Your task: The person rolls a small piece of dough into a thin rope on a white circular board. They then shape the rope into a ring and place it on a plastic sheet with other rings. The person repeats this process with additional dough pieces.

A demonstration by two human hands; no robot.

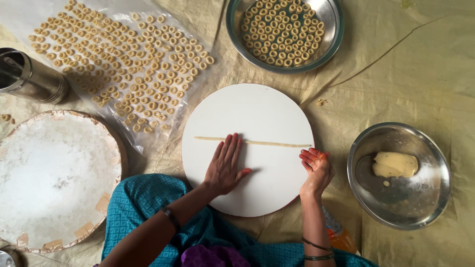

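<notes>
A thin rope of pale dough [267,143] lies straight across a round white board [257,109]. My left hand [225,165] rests flat on the board, fingers together, with its fingertips on the rope near the middle. My right hand [316,165] sits at the board's right edge, fingers curled loosely, just below the rope's right end and holding nothing.
A steel bowl [399,217] at right holds a lump of dough [395,164]. A steel plate [332,29] at the top carries several dough rings. More rings cover a plastic sheet [118,59] at upper left. A floured round board [54,178] and a steel canister [29,76] stand at left.
</notes>
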